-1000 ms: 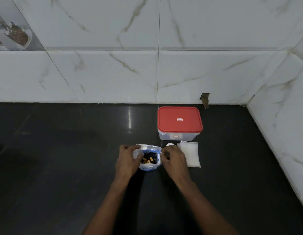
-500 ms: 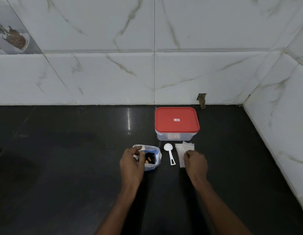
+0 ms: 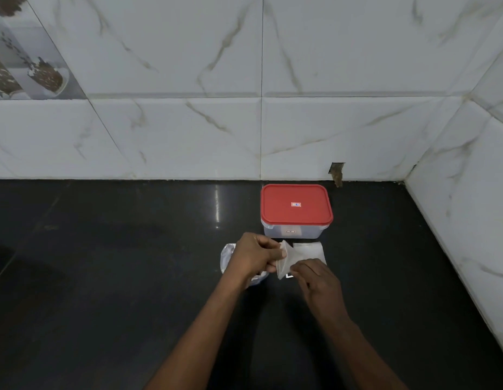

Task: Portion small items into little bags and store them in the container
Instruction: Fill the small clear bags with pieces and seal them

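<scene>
A small clear plastic bag (image 3: 285, 259) is held up between both hands. My left hand (image 3: 251, 256) pinches its left edge and my right hand (image 3: 319, 282) pinches its lower right corner. Behind them lies a small stack of flat little bags (image 3: 310, 250) on the black counter. The larger bag of dark small items (image 3: 227, 256) sits under my left hand, mostly hidden. A clear container with a shut red lid (image 3: 296, 208) stands just beyond, near the wall. The white spoon is hidden behind my hands.
The black counter (image 3: 118, 263) runs to a marble-tiled back wall and a side wall (image 3: 464, 220) on the right, forming a corner. A small hole (image 3: 337, 173) shows in the wall base behind the container.
My right hand lifted one little bag off the stack and brought it toward the middle. My left hand left the bag of items and took hold of the little bag's other edge.
</scene>
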